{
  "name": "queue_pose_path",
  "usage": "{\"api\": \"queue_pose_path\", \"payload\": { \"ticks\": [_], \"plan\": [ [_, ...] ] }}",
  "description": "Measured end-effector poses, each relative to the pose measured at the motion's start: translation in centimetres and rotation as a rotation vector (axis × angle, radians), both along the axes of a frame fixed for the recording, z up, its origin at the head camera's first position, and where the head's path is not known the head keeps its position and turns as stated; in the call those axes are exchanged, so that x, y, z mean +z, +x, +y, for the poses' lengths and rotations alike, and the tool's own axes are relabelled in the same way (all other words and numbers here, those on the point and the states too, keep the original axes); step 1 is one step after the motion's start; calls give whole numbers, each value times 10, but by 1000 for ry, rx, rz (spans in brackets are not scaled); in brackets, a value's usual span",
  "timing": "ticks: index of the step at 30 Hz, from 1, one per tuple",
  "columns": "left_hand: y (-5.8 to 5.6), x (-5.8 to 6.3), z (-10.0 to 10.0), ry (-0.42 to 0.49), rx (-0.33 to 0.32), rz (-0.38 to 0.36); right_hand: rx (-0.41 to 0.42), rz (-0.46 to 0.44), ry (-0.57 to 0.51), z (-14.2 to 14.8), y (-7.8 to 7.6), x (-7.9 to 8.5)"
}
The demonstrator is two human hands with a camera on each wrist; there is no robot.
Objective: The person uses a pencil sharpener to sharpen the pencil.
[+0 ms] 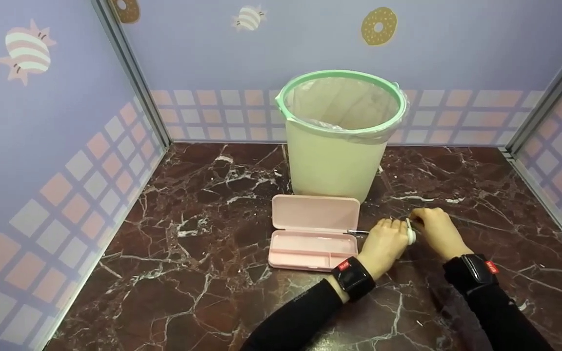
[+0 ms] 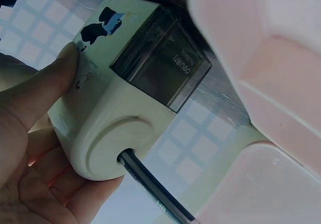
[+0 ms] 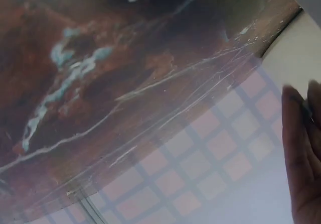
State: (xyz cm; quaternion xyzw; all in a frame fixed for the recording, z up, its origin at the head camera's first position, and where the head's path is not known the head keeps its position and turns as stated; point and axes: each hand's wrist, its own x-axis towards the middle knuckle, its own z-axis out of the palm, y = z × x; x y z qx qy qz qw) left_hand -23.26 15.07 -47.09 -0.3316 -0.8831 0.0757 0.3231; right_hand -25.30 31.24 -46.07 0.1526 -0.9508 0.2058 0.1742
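My left hand [image 1: 384, 245] grips a white pencil sharpener [image 2: 93, 116] with a dark see-through shavings drawer [image 2: 165, 66]. The thumb lies along one side of its body in the left wrist view, other fingers beneath. A dark pencil [image 2: 155, 188] marked HB sticks out of its hole, pointing left over the case in the head view. At the sharpener's other end, my right hand [image 1: 439, 235] has curled fingers by its thin crank, which it seems to pinch; the grip is mostly hidden. An open pink pencil case [image 1: 316, 213] lies left of my left hand.
Behind the pencil case stands a pale bin [image 1: 334, 165] with a green rim and clear liner. Patterned panels [image 1: 212, 48] enclose the dark red marbled table [image 1: 188, 287] at the back and sides.
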Motion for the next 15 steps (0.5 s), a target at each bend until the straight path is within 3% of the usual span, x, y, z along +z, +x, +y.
{"api": "queue_pose_path", "payload": {
  "ticks": [9,15],
  "plan": [
    [0,-1,-2,-1,5,8,35,-53,-5,3,-6,-4],
    [0,-3,-1,11,5,38,82,-135,-11,6,-5,-12]
  ]
}}
